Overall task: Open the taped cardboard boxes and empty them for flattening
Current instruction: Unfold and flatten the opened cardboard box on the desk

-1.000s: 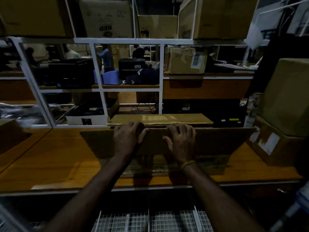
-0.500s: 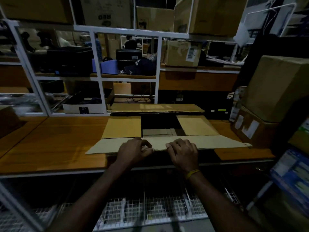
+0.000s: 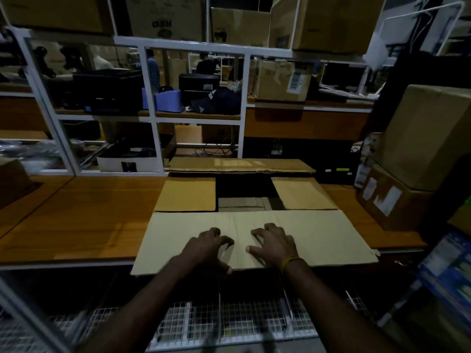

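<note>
Flap: near flap [image 3: 318, 235] is lying folded out over the bench edge, long axis running left-right.
Hands: left hand [image 3: 206, 247] and right hand [image 3: 274, 244] are pressing it, fingers spread, holding nothing.
Opening: box opening [image 3: 243, 193] is lying just beyond both hands.

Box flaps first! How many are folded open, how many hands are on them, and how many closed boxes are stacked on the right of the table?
Open flaps: 4: near flap, left flap, right flap, far flap
Hands: 2: left hand, right hand
Stacked closed boxes: 2: lower box, upper box
Total: 8
</note>
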Available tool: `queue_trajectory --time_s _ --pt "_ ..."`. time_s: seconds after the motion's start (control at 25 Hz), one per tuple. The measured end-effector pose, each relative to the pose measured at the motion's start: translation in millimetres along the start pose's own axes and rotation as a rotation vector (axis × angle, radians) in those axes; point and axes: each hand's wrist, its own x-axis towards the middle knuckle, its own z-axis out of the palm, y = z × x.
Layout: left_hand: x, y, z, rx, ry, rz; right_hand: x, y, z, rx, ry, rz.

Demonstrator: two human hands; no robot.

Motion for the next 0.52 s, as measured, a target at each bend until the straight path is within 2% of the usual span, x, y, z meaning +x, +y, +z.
queue_trajectory --time_s 0.16,0.36,0.52 --pt "23.8 3.8 -1.2 -0.006 -0.030 -0.035 23.3 7.9 3.4 -0.007 -0.058 0.004" --pt "65.0 10.1 -4.8 0.020 -0.026 -0.161 66.3 21.6 -3.6 -0.077 -0.177 -0.054" --pt "91.0 17.5 -12.4 0.036 -0.019 -0.255 97.8 33.4 -7.6 -0.208 -0.120 -0.120"
